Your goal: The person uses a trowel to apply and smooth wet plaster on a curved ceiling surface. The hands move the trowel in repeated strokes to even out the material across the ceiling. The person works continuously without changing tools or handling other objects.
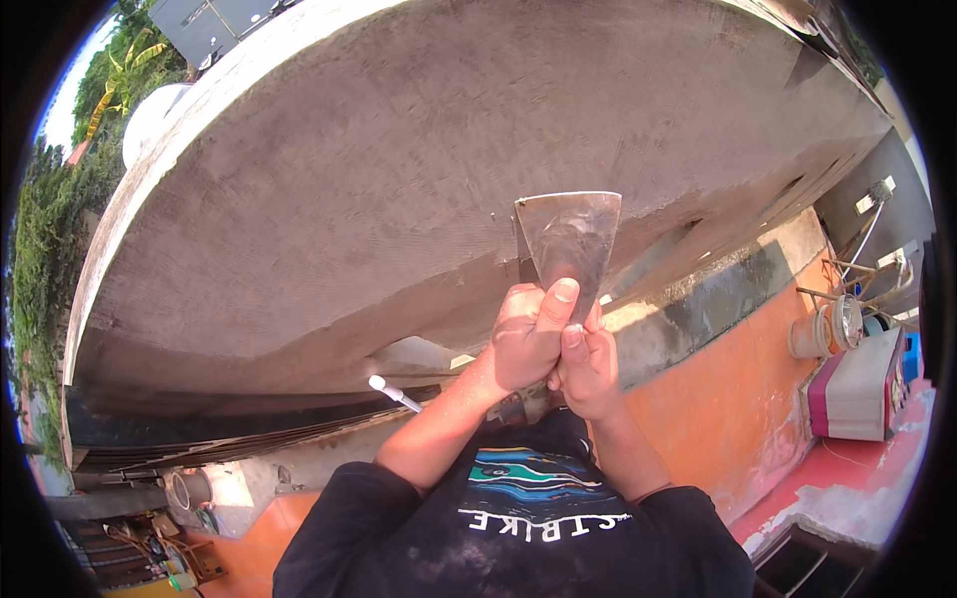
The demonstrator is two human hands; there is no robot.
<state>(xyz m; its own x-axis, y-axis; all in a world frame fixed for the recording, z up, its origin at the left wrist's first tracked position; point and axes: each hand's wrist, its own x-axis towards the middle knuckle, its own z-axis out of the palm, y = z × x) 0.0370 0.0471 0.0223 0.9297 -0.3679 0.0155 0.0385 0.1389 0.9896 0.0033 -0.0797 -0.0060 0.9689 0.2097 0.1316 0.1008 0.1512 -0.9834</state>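
Observation:
A scraper with a wide, flared metal blade [570, 234] is held up in front of me, its broad edge pointing away. My left hand [528, 339] is closed around its lower part, the thumb lying along the base of the blade. Just below and to the right, my right hand [590, 377] is closed on it too, pressed against the left. The fingers hide the handle. Behind the blade spreads a grey-brown plastered surface [339, 169]. A narrow shadow lies on it beside the blade; whether the edge touches it I cannot tell.
A white rod-like thing [394, 391] sticks out beside my left forearm. At right are buckets [825, 329], a white and maroon box-shaped thing [853, 387] and an orange floor [713, 409]. Clutter [174, 548] stands at lower left, with trees [50, 249] beyond the surface's pale edge.

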